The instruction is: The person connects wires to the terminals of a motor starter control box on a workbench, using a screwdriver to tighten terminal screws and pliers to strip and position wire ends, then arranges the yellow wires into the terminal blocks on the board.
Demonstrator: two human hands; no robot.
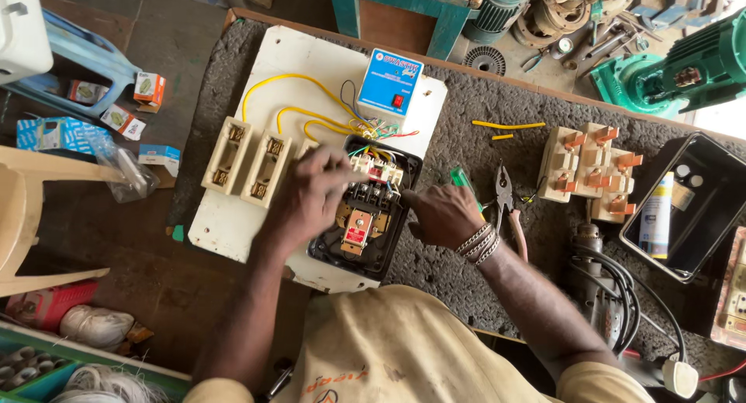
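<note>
- L hand (311,197) lies palm down over the upper left of the black starter box (365,216), fingers spread and curled onto the terminal block (377,170); can't tell if it pinches anything.
- R hand (441,214) rests at the box's right edge, fingers bent toward the inside; a green screwdriver (461,179) shows just behind the knuckles, can't tell if it's gripped. Metal bracelets (479,244) on that wrist.
- Box sits open on the lower right of a white board (295,61), near the person's chest; red and brass parts show inside.
- On the board: 2 cream fuse holders (247,158) left of the box, a blue and white unit (391,84) above it, yellow wires (295,100) looping between them.
- Pliers (505,193) lie on the dark mat (482,115) just right of the R hand.
- Farther right: a cluster of cream fuse carriers (594,170), then a black tray (699,209) w/ a tube inside.
- 2 cut yellow wire bits (509,125) lie above the pliers.
</note>
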